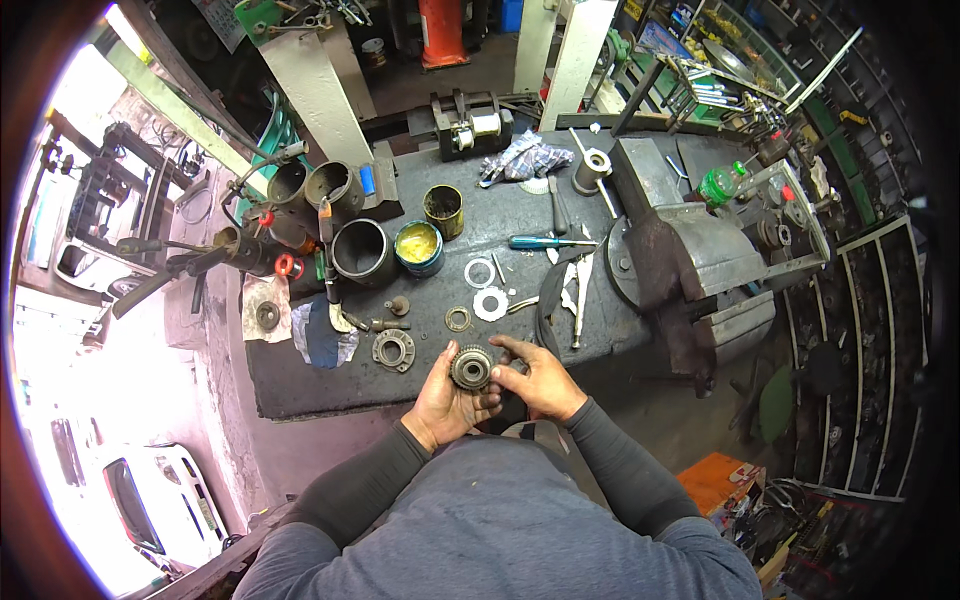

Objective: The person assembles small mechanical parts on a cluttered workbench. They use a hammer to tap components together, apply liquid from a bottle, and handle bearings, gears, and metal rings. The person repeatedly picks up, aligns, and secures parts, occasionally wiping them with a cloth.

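Observation:
A dark metal gear (pixel 471 368) with a toothed rim and a round bore is held in front of my body, just off the bench's near edge. My left hand (pixel 440 405) cradles it from the left and below, fingers curled under it. On its right side my right hand (pixel 540 382) has the thumb against the gear, with the index finger bent along its upper right. Beyond the hands lie a brass-coloured ring (pixel 457 319), a white notched ring (pixel 490 304) and a thin pale ring (pixel 480 272). A flanged metal part (pixel 393 350) sits left of the gear.
A large vise (pixel 690 260) occupies the bench's right. Locking pliers (pixel 581 300) and a blue-handled screwdriver (pixel 545 242) lie before it. An open can of yellow grease (pixel 418 245) stands beside a metal cylinder (pixel 363 252). A crumpled cloth (pixel 527 160) lies at the back.

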A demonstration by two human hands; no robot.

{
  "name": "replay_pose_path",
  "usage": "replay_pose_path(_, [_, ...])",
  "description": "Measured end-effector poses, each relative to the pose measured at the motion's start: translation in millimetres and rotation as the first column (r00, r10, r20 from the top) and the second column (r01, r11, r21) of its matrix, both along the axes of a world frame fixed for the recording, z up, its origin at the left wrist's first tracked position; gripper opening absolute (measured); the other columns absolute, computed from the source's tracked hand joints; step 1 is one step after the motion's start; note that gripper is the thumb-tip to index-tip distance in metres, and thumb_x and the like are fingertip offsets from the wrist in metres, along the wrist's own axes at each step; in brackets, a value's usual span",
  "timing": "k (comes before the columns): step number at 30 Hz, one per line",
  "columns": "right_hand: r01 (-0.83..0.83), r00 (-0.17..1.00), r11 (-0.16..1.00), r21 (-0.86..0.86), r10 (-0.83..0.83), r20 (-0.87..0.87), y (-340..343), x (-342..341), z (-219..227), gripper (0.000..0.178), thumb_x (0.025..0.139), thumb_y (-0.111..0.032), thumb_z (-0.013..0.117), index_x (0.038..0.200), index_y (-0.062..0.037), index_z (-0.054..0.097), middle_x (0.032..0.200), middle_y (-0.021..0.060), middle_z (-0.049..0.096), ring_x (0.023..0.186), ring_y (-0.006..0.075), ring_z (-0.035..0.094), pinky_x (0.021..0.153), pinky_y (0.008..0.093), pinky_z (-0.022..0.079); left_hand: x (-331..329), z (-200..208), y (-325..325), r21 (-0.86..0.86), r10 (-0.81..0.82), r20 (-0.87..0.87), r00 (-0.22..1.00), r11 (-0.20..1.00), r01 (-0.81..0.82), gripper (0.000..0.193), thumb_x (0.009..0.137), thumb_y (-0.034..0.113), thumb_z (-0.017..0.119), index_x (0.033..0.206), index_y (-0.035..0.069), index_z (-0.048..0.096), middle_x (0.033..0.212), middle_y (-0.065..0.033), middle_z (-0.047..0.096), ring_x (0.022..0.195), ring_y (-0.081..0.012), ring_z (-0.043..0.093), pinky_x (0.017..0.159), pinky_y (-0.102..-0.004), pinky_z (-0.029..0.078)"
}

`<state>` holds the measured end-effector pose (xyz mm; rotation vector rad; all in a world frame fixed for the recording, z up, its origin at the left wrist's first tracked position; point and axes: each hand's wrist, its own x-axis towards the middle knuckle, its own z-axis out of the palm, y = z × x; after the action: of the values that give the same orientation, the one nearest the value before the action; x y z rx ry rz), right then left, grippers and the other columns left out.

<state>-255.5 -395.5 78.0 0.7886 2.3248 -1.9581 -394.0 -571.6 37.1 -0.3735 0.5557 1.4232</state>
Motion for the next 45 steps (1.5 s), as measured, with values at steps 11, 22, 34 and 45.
replay_pose_path(11, [0.123, 0.985, 0.982, -0.146, -0.103, 0.138, -5, -4, -92, 0.046, 0.104, -0.021, 0.067, 0.141, 0.0062, 0.070, 0.124, 0.0212, 0.080, 0.113, 0.0244, 0.076, 0.100, 0.0376, 0.058, -12, -61, 24, -0.423, -0.425, -0.333, 0.842, 0.865, 0.269, 0.081, 0.110, 0.079, 0.034, 0.130, 0.007, 0.067, 0.106, -0.0195, 0.078, 0.096, -0.0311, 0.078, 0.086, -0.0479, 0.063])
replay_pose_path(22, [0.127, 0.957, 0.954, 0.271, -0.189, 0.220, 6, -14, -97, 0.040, 0.101, -0.025, 0.067, 0.130, 0.0000, 0.077, 0.118, 0.0281, 0.078, 0.114, 0.0416, 0.076, 0.101, 0.0474, 0.057, -15, -67, 40, -0.535, -0.470, -0.756, 0.455, 0.845, -0.016, 0.052, 0.111, 0.044, 0.068, 0.116, -0.007, 0.063, 0.088, -0.0146, 0.076, 0.067, -0.0191, 0.074, 0.060, -0.0327, 0.062])
replay_pose_path(34, [0.177, 0.980, 0.870, 0.460, -0.200, 0.001, -35, 14, -89, 0.027, 0.090, -0.020, 0.085, 0.110, -0.0034, 0.076, 0.100, 0.0153, 0.076, 0.093, 0.0367, 0.077, 0.082, 0.0448, 0.061, -2, -82, 16, -0.332, -0.160, -0.619, 0.769, 0.940, -0.071, 0.028, 0.113, 0.020, 0.062, 0.124, -0.004, 0.054, 0.102, -0.0159, 0.074, 0.090, -0.0236, 0.078, 0.083, -0.0351, 0.067])
replay_pose_path(45, [0.192, 0.981, 0.908, 0.373, -0.188, -0.049, -41, 14, -110, 0.014, 0.095, -0.011, 0.075, 0.101, 0.0017, 0.076, 0.091, 0.0150, 0.074, 0.086, 0.0312, 0.074, 0.079, 0.0429, 0.058, 8, -73, -1, -0.301, -0.253, -0.750, 0.612, 0.953, 0.025, 0.025, 0.105, 0.008, 0.073, 0.122, -0.004, 0.061, 0.101, -0.0093, 0.075, 0.089, -0.0159, 0.076, 0.082, -0.0303, 0.064])
